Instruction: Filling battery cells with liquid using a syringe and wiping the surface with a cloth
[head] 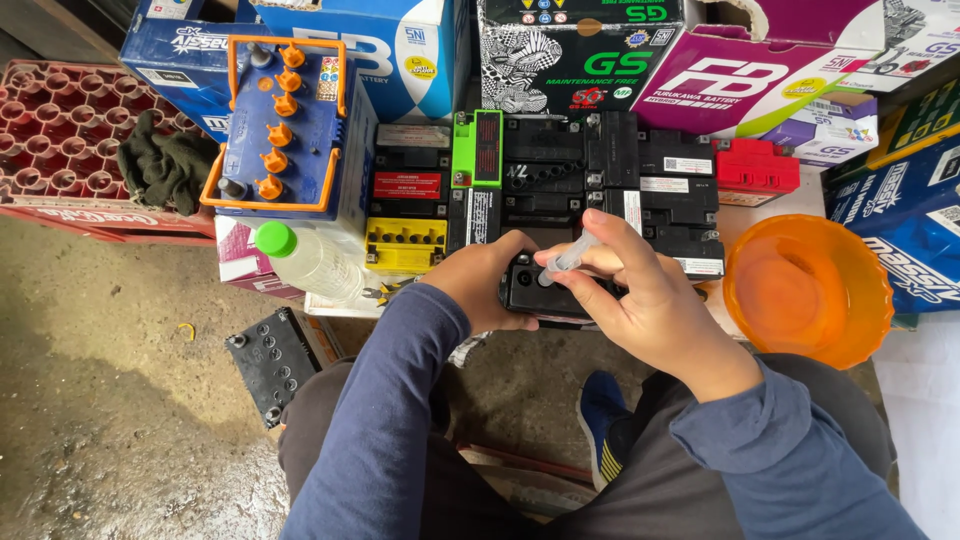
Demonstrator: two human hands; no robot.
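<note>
- Left hand (pixel 478 282) grasps the small black battery (pixel 530 290) by its side; probably heavy, rigid.
- Right hand (pixel 640 290) pinches a clear plastic syringe (pixel 572 258) over its top; light, slippery.

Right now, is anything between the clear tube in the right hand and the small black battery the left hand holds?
Nothing visible. The right hand holds the clear tube with its tip down at the top of the battery, steadied by the left hand.

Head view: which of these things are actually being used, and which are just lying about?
In use:
small black battery, held by left hand
clear plastic syringe, in right hand

Lying about:
orange plastic bowl
green-capped plastic bottle
red crate
</note>
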